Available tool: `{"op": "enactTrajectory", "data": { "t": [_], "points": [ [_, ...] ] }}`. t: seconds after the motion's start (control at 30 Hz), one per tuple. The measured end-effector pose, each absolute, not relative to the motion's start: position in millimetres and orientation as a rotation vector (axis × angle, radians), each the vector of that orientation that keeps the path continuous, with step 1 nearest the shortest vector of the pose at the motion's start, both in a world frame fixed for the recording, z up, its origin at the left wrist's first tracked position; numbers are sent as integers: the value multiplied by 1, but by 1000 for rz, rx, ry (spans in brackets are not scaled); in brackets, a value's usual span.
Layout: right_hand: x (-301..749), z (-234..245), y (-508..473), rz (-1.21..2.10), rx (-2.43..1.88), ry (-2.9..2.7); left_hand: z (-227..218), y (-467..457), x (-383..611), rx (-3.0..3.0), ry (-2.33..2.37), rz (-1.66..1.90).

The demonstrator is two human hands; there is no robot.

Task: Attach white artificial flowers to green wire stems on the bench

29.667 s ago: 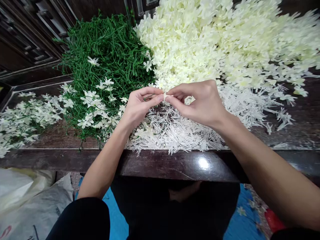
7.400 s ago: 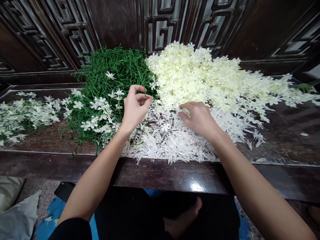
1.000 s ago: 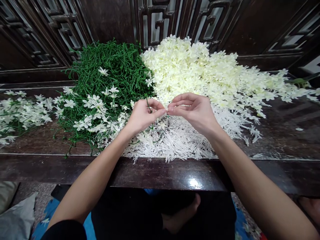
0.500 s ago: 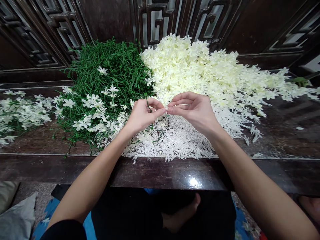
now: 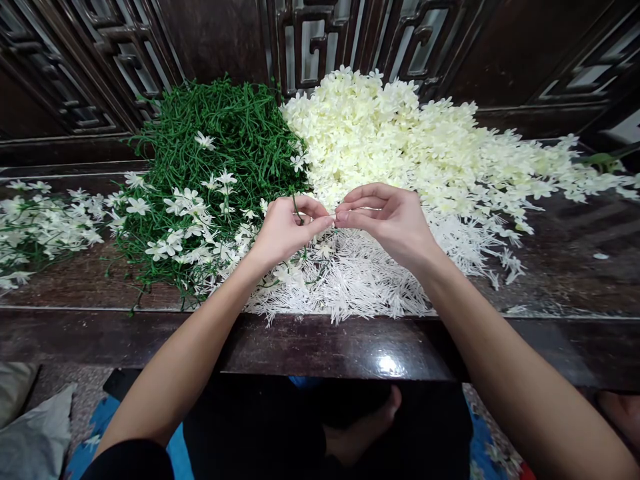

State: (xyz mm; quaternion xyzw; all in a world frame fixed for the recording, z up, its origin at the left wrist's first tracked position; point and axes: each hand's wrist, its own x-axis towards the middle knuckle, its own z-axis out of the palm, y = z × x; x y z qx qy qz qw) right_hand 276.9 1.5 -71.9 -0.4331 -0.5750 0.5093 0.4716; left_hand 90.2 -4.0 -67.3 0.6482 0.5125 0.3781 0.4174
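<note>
My left hand [image 5: 294, 225] is closed in a pinch on a green plastic flower stem [image 5: 297, 208], part of which curls out between thumb and fingers. Its fingertips meet those of my right hand [image 5: 384, 217], which also pinches; the small piece between them is mostly hidden. Below both hands lies a heap of thin white stamen pieces [image 5: 367, 280]. Behind them rises a pile of cream-white artificial petals [image 5: 380, 137]. To the left is a tangled mound of green stems [image 5: 225, 133], with white assembled flowers [image 5: 185, 210] along its front.
More white flowers on stems [image 5: 47, 220] lie at the far left of the dark wooden bench [image 5: 575, 267]. A carved wooden back panel [image 5: 320, 40] stands behind the piles. A grey cloth [image 5: 37, 433] and blue material [image 5: 97, 427] are on the floor.
Almost nothing differs; both hands stay together at the same spot, with only a very slight shift of the right fingers.
</note>
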Motion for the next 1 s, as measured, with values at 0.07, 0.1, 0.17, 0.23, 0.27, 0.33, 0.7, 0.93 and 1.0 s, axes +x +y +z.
{"op": "enactTrajectory", "data": {
  "t": [0.07,0.1,0.17,0.23,0.27,0.33,0.7,0.93,1.0],
  "points": [
    [276,-70,1,1243,-1074,-1421,-67,-4,90,1625,1291,949],
    [276,-70,0,1244,-1080,-1425,-66,-4,90,1623,1295,948],
    [276,-70,0,1248,-1081,-1423,-66,-5,90,1622,1300,943],
    [277,-71,1,1252,-1073,-1418,-66,-5,90,1630,1296,941],
    [277,-71,2,1255,-1068,-1417,-66,-5,90,1637,1292,944],
    [278,-72,2,1257,-1065,-1419,-66,-4,90,1648,1284,943],
    [277,-72,1,1246,-1067,-1422,-67,-3,90,1665,1286,943],
    [277,-72,1,1235,-1075,-1433,-68,-3,90,1684,1294,942],
    [278,-73,2,1239,-1076,-1437,-68,-3,90,1687,1299,943]
  ]
}}
